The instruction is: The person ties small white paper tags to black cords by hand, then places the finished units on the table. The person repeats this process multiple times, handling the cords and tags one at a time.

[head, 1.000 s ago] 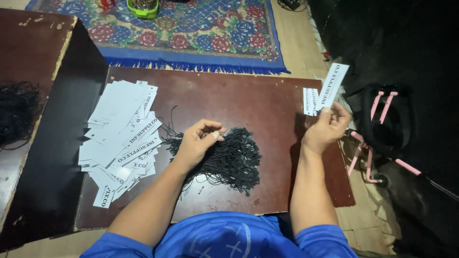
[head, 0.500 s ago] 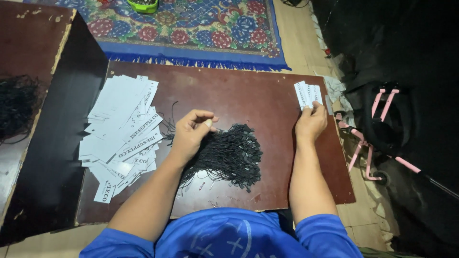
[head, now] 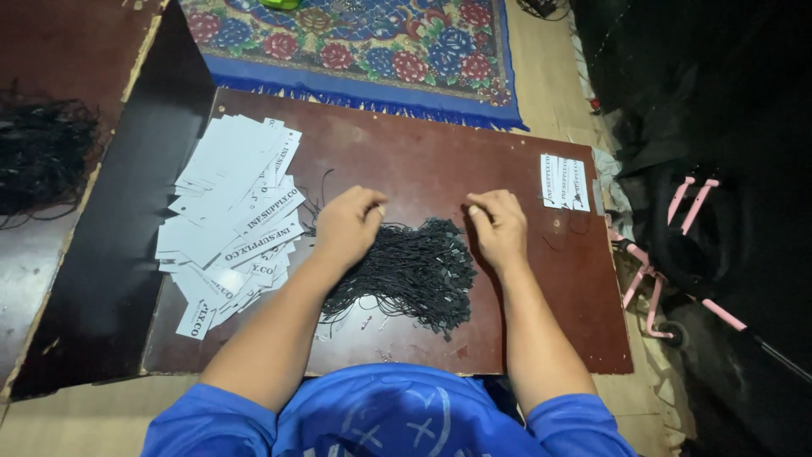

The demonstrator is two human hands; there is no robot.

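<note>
Head view: black string pile (head: 410,275) sits mid-frame on the brown board (head: 423,161), between my hands. My left hand (head: 348,224) pinches strands at its upper-left edge; my right hand (head: 499,227), fingers curled together, touches its upper-right edge. Both equally near.

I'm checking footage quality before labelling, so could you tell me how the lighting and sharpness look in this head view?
Head view: light falls on the brown board and white tags; the right side sinks into near-black shadow. Left hand, right hand and the black cord pile look sharp, without motion blur. Edges bow slightly from the wide lens.
</note>
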